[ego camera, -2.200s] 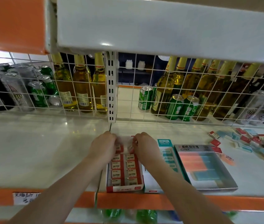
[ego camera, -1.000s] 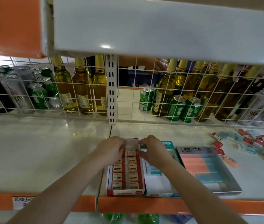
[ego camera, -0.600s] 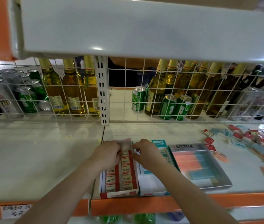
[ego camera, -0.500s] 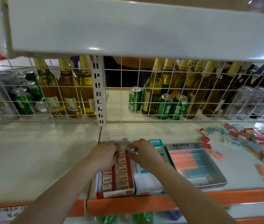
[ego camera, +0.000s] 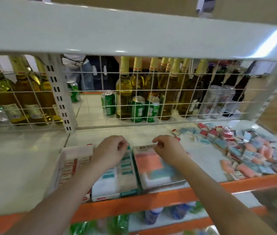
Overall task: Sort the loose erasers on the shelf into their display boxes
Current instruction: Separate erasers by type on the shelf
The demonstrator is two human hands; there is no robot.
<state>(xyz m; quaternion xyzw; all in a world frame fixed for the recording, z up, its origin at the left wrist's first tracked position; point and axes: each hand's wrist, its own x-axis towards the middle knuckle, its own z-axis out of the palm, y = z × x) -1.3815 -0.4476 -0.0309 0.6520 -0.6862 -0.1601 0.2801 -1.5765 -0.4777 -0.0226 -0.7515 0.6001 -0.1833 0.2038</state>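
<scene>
We have lifted both hands off the red eraser box (ego camera: 71, 164): our left hand (ego camera: 109, 150) now hangs over the teal box (ego camera: 117, 177), our right hand (ego camera: 165, 147) over the clear-lidded box (ego camera: 154, 168), fingers loosely curled.

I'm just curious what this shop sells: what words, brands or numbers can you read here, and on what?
Nothing reads cleanly, because the shot is motion-blurred.
Green cans: white characters, too blurred to read.
Clear display box: printed header strip, blurred.
Bottle labels: too small to read.
Loose erasers: wrapper print blurred.
</scene>
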